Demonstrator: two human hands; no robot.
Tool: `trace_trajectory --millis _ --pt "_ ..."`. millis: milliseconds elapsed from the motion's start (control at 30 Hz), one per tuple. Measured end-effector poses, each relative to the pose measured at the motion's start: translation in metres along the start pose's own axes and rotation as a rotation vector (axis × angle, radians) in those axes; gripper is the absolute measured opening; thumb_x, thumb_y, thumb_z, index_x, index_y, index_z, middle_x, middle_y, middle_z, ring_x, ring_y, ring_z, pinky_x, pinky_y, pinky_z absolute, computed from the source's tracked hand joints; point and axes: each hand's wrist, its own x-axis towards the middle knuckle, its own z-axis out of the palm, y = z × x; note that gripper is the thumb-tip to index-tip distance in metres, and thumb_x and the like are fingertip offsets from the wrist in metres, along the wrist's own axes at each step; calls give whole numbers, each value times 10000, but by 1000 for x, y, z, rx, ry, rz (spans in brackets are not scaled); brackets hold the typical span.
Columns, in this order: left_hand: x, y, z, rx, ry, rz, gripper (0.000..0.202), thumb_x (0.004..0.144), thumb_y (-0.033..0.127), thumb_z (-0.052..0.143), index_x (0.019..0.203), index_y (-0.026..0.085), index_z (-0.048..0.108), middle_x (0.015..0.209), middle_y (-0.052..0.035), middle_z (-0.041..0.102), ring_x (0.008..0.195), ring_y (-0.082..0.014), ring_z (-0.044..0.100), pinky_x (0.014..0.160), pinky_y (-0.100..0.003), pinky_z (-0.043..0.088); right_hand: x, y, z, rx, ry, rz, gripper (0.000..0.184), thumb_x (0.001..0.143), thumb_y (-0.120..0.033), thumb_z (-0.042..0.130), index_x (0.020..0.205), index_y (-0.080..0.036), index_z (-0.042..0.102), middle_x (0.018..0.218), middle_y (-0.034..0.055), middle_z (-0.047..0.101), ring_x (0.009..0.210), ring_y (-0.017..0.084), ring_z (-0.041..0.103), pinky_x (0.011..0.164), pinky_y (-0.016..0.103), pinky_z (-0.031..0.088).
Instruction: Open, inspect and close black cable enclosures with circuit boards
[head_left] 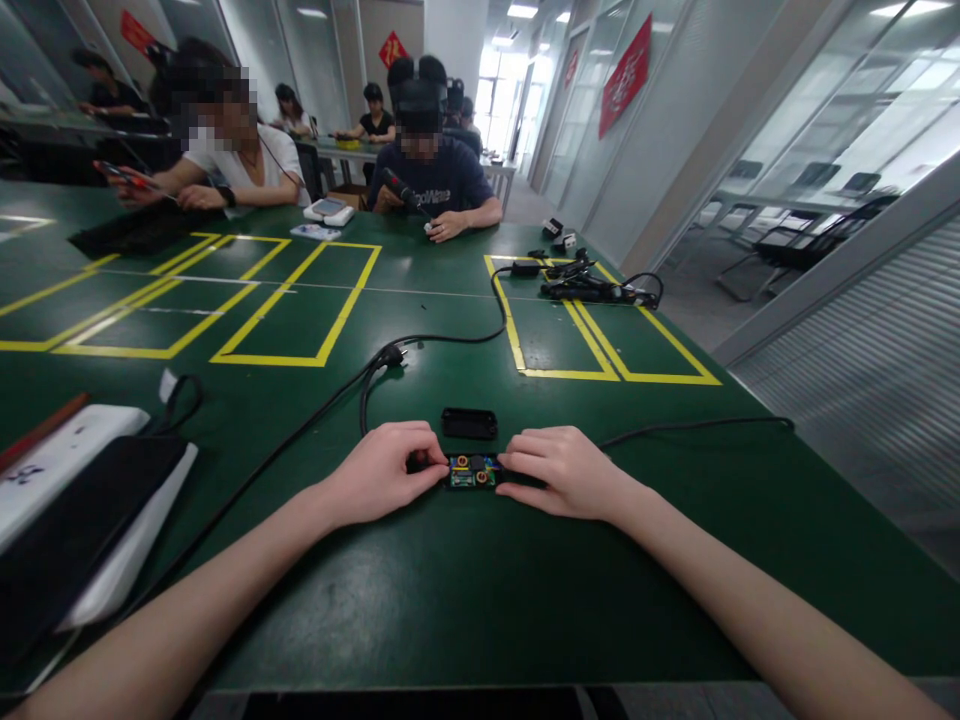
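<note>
A small circuit board point(472, 472) with copper-coloured coils and coloured parts lies on the green table between my hands, seemingly in a black case half. My left hand point(386, 468) pinches its left end between thumb and forefinger. On the other end, the fingertips of my right hand point(566, 472) close around the edge. Just beyond the board rests a black plastic case half point(469, 423), its hollow side up. A black cable point(697, 424) runs off to the right from behind my right hand; whether it joins the board is hidden.
A black cord with a plug point(391, 356) crosses the green table point(420, 600). At left lie a white box point(60, 460) and a dark flat object point(82, 540). Black adapters and cables point(592, 285) are heaped at far right. Two people sit across, one holding a power tool point(405, 190).
</note>
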Motion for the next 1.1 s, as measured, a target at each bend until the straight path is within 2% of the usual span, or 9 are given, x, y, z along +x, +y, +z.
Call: trace_trajectory --millis 167,367,567,700,833,900,933,1000,1100 --pt "-1 3 2 91 -6 -12 209 935 230 635 732 180 651 816 4 661 703 -135 594 640 -246 416 2 -5 -2 -75 -24 -39 317 1083 -367 517 912 -154 678 809 53 687 677 153 611 632 286 424" --pt "-3 4 4 311 63 73 164 935 171 597 780 186 650 855 -13 675 763 -161 620 681 -270 444 4 -8 1 -174 -22 -33 362 1102 -362 466 896 -153 679 814 59 689 685 160 605 639 298 430" --pt "-6 13 6 489 36 125 118 945 224 622 848 179 671 905 -48 697 861 -216 634 774 -337 493 6 -11 1 -224 -33 -17 312 1094 -335 493 939 -142 683 826 63 685 706 163 610 651 298 434" --pt "-9 22 8 562 -9 112 145 975 266 605 927 166 699 973 -79 709 933 -249 648 852 -391 519 8 -10 0 -156 -41 -4 282 1068 -335 550 896 -154 680 842 68 687 725 173 607 660 310 433" --pt "-18 32 11 585 -65 19 276 974 294 608 1180 139 705 1185 -155 721 1116 -338 651 976 -525 521 12 -7 9 -20 128 99 246 1036 -328 579 901 -178 718 871 87 691 791 212 609 691 351 469" --pt "-26 35 15 587 -51 -27 421 961 329 628 1342 153 658 1347 -193 673 1270 -388 596 1052 -603 487 14 -5 18 44 231 264 198 1003 -319 606 1068 -191 742 1074 135 703 957 261 633 802 411 525" --pt "-31 35 17 590 -52 -57 491 957 355 635 1411 167 625 1427 -206 631 1352 -410 546 1096 -647 450 15 -4 22 77 253 349 265 987 -319 619 1202 -201 720 1209 159 684 1073 291 627 884 461 535" --pt "-39 35 20 606 -51 -121 611 961 436 628 1529 235 532 1568 -220 513 1478 -455 424 1135 -777 333 16 -3 29 154 223 453 424 978 -319 622 1393 -231 634 1396 171 628 1255 328 577 1016 555 501" --pt "-49 32 23 629 -40 -222 705 958 564 605 1605 368 405 1684 -193 347 1568 -490 247 1081 -891 240 16 -3 34 290 151 477 298 1002 -286 598 1277 -247 706 1331 138 696 1237 311 611 1035 570 503"
